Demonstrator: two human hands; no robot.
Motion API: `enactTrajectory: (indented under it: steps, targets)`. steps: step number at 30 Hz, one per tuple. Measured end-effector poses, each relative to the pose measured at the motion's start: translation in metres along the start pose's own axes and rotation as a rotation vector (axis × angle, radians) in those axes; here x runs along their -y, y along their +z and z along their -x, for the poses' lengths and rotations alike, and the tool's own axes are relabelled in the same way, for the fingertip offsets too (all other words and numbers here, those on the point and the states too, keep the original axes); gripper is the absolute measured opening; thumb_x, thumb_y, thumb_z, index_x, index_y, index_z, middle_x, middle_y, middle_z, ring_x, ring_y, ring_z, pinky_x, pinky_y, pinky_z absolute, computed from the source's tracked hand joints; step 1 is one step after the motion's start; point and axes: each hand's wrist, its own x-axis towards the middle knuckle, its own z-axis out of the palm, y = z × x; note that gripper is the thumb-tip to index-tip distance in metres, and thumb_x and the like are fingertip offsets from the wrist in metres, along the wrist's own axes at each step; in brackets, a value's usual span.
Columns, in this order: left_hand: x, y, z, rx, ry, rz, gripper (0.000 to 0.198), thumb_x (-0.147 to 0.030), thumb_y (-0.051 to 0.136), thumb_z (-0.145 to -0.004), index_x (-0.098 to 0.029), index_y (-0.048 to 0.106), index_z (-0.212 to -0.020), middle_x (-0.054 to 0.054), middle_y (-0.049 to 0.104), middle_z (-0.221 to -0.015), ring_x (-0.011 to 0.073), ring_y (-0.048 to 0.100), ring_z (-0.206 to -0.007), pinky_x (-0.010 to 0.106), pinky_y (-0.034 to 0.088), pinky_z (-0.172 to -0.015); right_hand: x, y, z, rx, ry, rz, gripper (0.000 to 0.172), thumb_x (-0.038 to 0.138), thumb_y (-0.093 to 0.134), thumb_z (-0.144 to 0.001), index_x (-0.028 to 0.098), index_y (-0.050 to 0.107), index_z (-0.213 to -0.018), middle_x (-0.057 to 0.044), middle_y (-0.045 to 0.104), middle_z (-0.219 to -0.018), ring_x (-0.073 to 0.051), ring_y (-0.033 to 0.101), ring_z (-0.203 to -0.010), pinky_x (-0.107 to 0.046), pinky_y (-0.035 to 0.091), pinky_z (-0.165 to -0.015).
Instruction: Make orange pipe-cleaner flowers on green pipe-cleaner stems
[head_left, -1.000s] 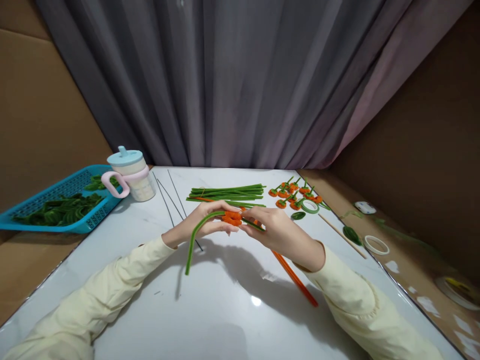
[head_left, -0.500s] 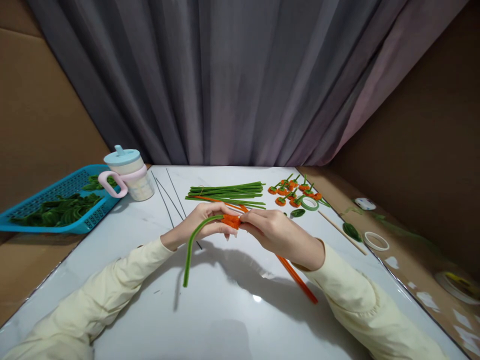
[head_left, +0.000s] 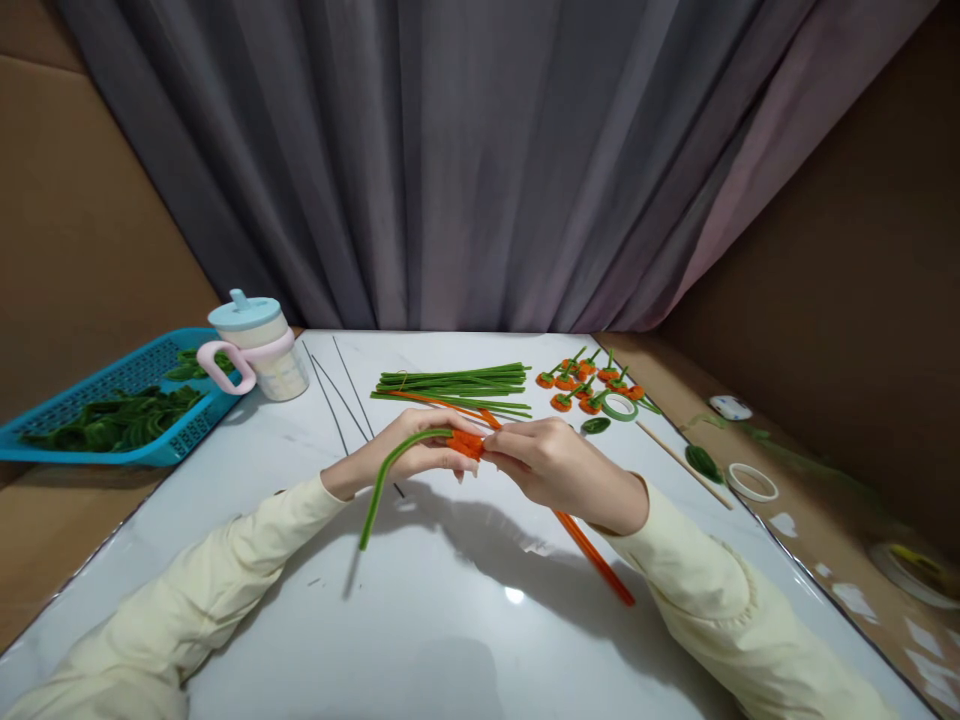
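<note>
Between my hands is an orange pipe-cleaner piece (head_left: pixel 466 444), bent into a small compact shape. A green pipe cleaner (head_left: pixel 382 482) runs out of its left side and curves down over my left wrist. My left hand (head_left: pixel 409 450) pinches the orange piece between thumb and fingers. My right hand (head_left: pixel 551 455) is closed with its fingertips at the piece's right edge; what they grip there is mostly hidden. Orange pipe cleaners (head_left: pixel 596 560) lie on the table under my right hand, and a bundle of green pipe cleaners (head_left: pixel 457 380) lies behind both hands.
Several small orange pieces with green stems (head_left: pixel 562 402) lie at the back right, by a green tape roll (head_left: pixel 619 406), a wooden stick (head_left: pixel 682 463) and a white tape roll (head_left: pixel 753 482). Left are dark wires (head_left: pixel 337 395), a lidded cup (head_left: pixel 281 370) and a blue basket (head_left: pixel 161 450) of green leaves.
The free end of the green pipe cleaner has swung up and slightly left. Both hands have shifted only a little to the right with the orange piece.
</note>
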Motion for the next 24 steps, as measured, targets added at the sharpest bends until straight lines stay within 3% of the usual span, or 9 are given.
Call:
enactTrajectory:
  steps: [5,6,9,11,15,19,24]
  targets:
    - [-0.003,-0.029,-0.005,0.234,-0.042,-0.163,0.053,-0.023,0.071,-0.071,-0.023,0.054,-0.121,0.008,0.058,-0.12,0.0213,0.059,-0.101,0.029,0.047,-0.085,-0.004,-0.004,0.001,0.028,0.009,-0.01,0.022,0.013,0.043,-0.089,0.014,0.063,-0.081,-0.004,0.063,-0.067,-0.01,0.054,-0.056,-0.021,0.038,-0.056]
    - [-0.004,-0.038,-0.006,0.237,-0.074,-0.175,0.049,-0.024,0.069,-0.073,-0.023,0.055,-0.12,0.008,0.061,-0.116,0.0216,0.059,-0.102,0.029,0.048,-0.084,-0.004,-0.005,0.002,0.044,0.021,-0.014,0.022,0.013,0.043,-0.089,0.014,0.063,-0.08,-0.004,0.064,-0.067,-0.011,0.054,-0.056,-0.021,0.038,-0.056]
    - [-0.01,-0.052,-0.006,0.028,-0.095,-0.197,0.031,-0.034,0.053,-0.085,-0.018,0.062,-0.11,0.008,0.068,-0.101,0.02,0.061,-0.099,0.027,0.046,-0.086,-0.002,-0.009,0.001,0.108,0.04,-0.043,0.022,0.013,0.044,-0.089,0.014,0.064,-0.079,-0.003,0.062,-0.065,-0.011,0.054,-0.055,-0.021,0.038,-0.056]
    - [-0.016,-0.046,-0.003,0.058,-0.115,-0.181,0.031,-0.036,0.052,-0.086,-0.018,0.064,-0.107,0.007,0.069,-0.099,0.0196,0.062,-0.096,0.027,0.046,-0.084,0.001,-0.011,0.0,0.15,0.023,-0.069,0.021,0.014,0.045,-0.089,0.013,0.064,-0.079,-0.003,0.062,-0.065,-0.011,0.053,-0.056,-0.021,0.038,-0.055]
    - [-0.024,-0.013,0.003,0.294,-0.238,-0.114,0.025,-0.034,0.056,-0.083,-0.018,0.065,-0.1,0.006,0.068,-0.09,0.0167,0.065,-0.078,0.023,0.049,-0.069,0.007,-0.011,-0.001,0.224,-0.02,-0.068,0.023,0.014,0.042,-0.091,0.012,0.063,-0.081,-0.004,0.061,-0.068,-0.01,0.051,-0.056,-0.021,0.036,-0.054]
    - [-0.018,0.004,0.002,0.211,-0.293,-0.004,0.017,-0.031,0.056,-0.083,-0.014,0.059,-0.087,0.004,0.066,-0.076,0.0116,0.062,-0.057,0.021,0.046,-0.056,0.01,-0.01,0.0,0.245,-0.064,-0.004,0.028,0.013,0.038,-0.092,0.012,0.062,-0.078,-0.003,0.057,-0.065,-0.009,0.045,-0.051,-0.023,0.032,-0.051]
    - [-0.013,0.002,0.0,0.131,-0.296,0.025,0.018,-0.031,0.059,-0.081,-0.014,0.056,-0.081,0.001,0.064,-0.069,0.0103,0.058,-0.055,0.022,0.045,-0.055,0.004,-0.008,-0.002,0.188,-0.027,-0.067,0.023,0.011,0.043,-0.089,0.013,0.064,-0.08,-0.003,0.06,-0.066,-0.01,0.049,-0.054,-0.021,0.035,-0.053]
